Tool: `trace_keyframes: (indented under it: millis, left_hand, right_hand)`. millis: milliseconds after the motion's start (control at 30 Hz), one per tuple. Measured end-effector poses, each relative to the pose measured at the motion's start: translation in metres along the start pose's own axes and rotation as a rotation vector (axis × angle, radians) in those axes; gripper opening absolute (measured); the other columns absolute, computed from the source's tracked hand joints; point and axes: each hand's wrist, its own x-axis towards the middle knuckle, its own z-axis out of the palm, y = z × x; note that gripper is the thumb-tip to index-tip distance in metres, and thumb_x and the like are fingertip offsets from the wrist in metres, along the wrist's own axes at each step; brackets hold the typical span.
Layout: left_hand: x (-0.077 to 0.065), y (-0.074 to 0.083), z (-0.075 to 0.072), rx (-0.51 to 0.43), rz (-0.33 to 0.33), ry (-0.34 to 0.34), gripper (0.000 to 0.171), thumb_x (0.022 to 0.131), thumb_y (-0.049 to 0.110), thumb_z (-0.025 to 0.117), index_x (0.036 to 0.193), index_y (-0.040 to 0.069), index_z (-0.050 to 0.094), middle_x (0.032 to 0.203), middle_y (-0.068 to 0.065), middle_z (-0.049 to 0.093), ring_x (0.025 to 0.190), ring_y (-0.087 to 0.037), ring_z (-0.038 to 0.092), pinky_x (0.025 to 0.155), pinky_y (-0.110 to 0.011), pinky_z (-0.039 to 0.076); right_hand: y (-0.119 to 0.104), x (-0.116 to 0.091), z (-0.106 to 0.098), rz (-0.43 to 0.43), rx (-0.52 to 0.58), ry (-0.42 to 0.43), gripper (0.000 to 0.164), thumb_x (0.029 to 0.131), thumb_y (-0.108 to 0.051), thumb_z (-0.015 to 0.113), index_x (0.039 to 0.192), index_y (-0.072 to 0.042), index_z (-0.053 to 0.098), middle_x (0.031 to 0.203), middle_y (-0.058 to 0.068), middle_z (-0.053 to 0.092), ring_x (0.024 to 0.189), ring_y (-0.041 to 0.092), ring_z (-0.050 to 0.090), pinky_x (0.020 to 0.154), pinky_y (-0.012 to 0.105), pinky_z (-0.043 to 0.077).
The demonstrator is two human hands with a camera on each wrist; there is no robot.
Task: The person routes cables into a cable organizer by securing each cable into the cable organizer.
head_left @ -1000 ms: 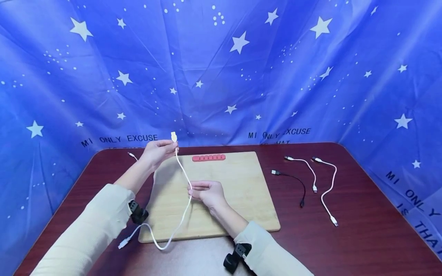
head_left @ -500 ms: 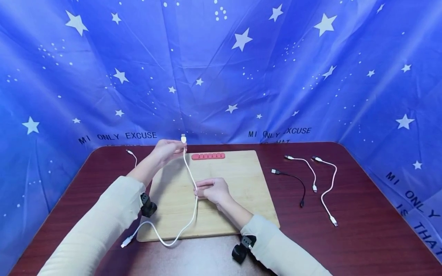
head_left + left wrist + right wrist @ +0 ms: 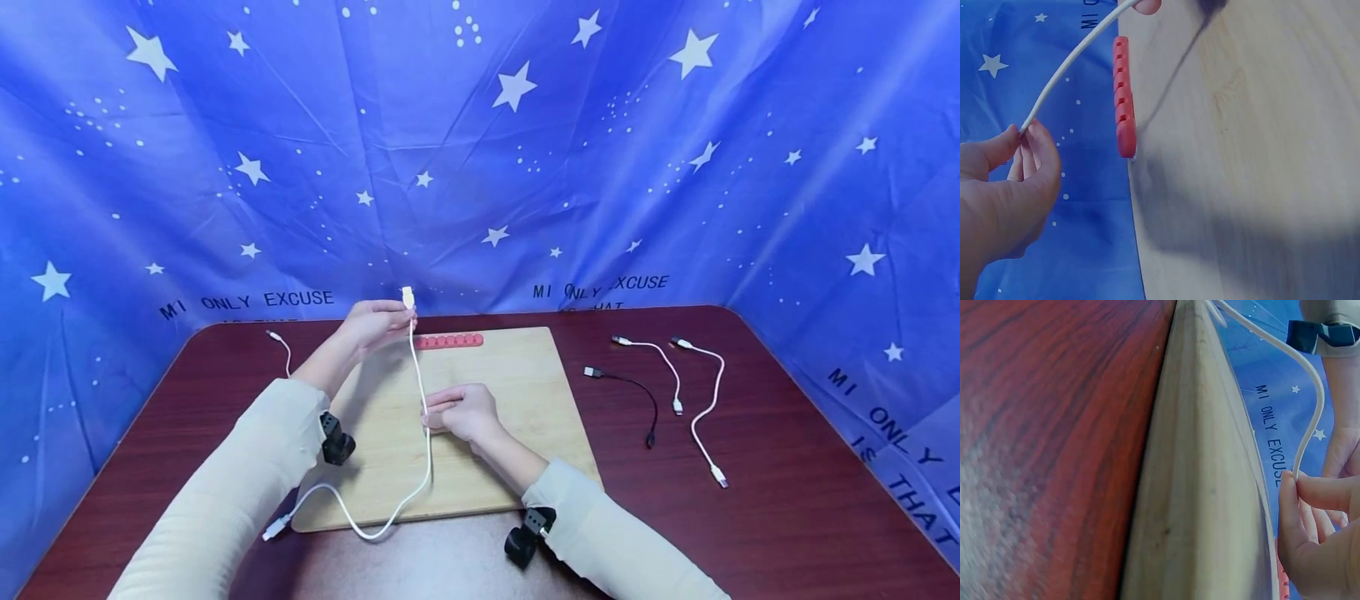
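A white USB cable (image 3: 417, 367) hangs between both hands above the wooden board. Near its upper plug, my left hand (image 3: 377, 323) pinches it between thumb and fingers, and the USB plug (image 3: 408, 297) points upward. Lower down, my right hand (image 3: 467, 412) pinches the cord between thumb and fingertips. From there the cord drops, curves over the board's front edge and ends in another plug (image 3: 276, 528) at the front left. Just behind the left hand, a red cable holder (image 3: 453, 341) with several slots lies at the board's back edge; the left wrist view shows its slots too.
The wooden board (image 3: 517, 375) lies on the dark red table (image 3: 795, 417). To the right are a black cable (image 3: 637, 384), a short white cable (image 3: 666, 358) and a longer white cable (image 3: 716, 400). Another white cable (image 3: 285, 346) lies at the back left, partly hidden by the left arm.
Both hands have moved to the right with the white cable, the left one further. The left hand now overlaps the red holder's left end. Both grips stay the same.
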Motion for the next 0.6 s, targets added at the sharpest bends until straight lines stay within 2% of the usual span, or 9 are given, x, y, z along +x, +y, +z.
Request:
trace_keyframes:
  millis: [100, 200, 300, 367, 433, 500, 600]
  left_hand:
    - [0.004, -0.001, 0.001, -0.002, 0.019, -0.007, 0.046, 0.093, -0.003, 0.055, 0.135, -0.012, 0.042, 0.082, 0.002, 0.066, 0.074, -0.004, 0.066, 0.094, -0.025, 0.057]
    - [0.010, -0.001, 0.003, -0.002, 0.019, -0.021, 0.049, 0.093, -0.003, 0.055, 0.139, -0.012, 0.039, 0.107, -0.015, 0.070, 0.075, -0.003, 0.066, 0.098, -0.028, 0.055]
    - [0.015, -0.003, 0.004, -0.001, 0.006, -0.024, 0.049, 0.093, -0.003, 0.054, 0.140, -0.011, 0.039, 0.136, -0.028, 0.053, 0.075, -0.002, 0.066, 0.099, -0.027, 0.054]
    - [0.018, -0.005, 0.005, -0.008, -0.004, -0.019, 0.050, 0.093, -0.004, 0.054, 0.140, -0.011, 0.039, 0.142, -0.029, 0.046, 0.075, -0.002, 0.065, 0.093, -0.023, 0.056]
    - [0.020, -0.008, 0.005, -0.014, -0.006, -0.005, 0.049, 0.092, -0.005, 0.054, 0.139, -0.011, 0.040, 0.134, -0.027, 0.055, 0.075, -0.003, 0.065, 0.085, -0.017, 0.058]
    - [0.022, -0.012, 0.006, -0.018, -0.002, 0.010, 0.049, 0.092, -0.005, 0.055, 0.138, -0.011, 0.041, 0.114, -0.019, 0.067, 0.074, -0.003, 0.065, 0.078, -0.014, 0.058]
    - [0.025, -0.016, 0.006, -0.037, 0.015, 0.013, 0.048, 0.091, -0.006, 0.057, 0.136, -0.013, 0.043, 0.084, -0.002, 0.070, 0.073, -0.003, 0.065, 0.076, -0.014, 0.059]
  right_hand:
    - [-0.002, -0.001, -0.001, 0.013, 0.009, -0.002, 0.030, 0.070, 0.017, 0.068, 0.100, 0.012, 0.069, 0.091, 0.025, 0.073, 0.067, 0.013, 0.071, 0.068, 0.029, 0.063]
    - [-0.005, -0.001, -0.004, 0.026, 0.028, -0.014, 0.030, 0.072, 0.016, 0.069, 0.101, 0.012, 0.068, 0.092, 0.026, 0.073, 0.067, 0.013, 0.071, 0.069, 0.030, 0.063]
    - [-0.005, 0.000, -0.006, 0.041, 0.046, -0.029, 0.030, 0.073, 0.015, 0.070, 0.103, 0.013, 0.067, 0.093, 0.027, 0.072, 0.070, 0.015, 0.072, 0.071, 0.031, 0.063]
    - [-0.004, 0.000, -0.007, 0.048, 0.053, -0.030, 0.030, 0.073, 0.015, 0.070, 0.102, 0.014, 0.067, 0.092, 0.027, 0.072, 0.069, 0.017, 0.072, 0.071, 0.032, 0.063]
    - [-0.003, 0.000, -0.008, 0.047, 0.053, -0.019, 0.029, 0.073, 0.015, 0.071, 0.102, 0.015, 0.067, 0.088, 0.026, 0.073, 0.068, 0.016, 0.072, 0.070, 0.031, 0.063]
    - [-0.003, 0.000, -0.009, 0.045, 0.048, 0.000, 0.029, 0.072, 0.014, 0.071, 0.101, 0.015, 0.067, 0.084, 0.024, 0.073, 0.065, 0.014, 0.071, 0.069, 0.030, 0.063]
    - [-0.002, 0.000, -0.010, 0.026, 0.041, 0.025, 0.028, 0.071, 0.014, 0.072, 0.099, 0.015, 0.068, 0.082, 0.022, 0.073, 0.062, 0.013, 0.070, 0.068, 0.029, 0.063]
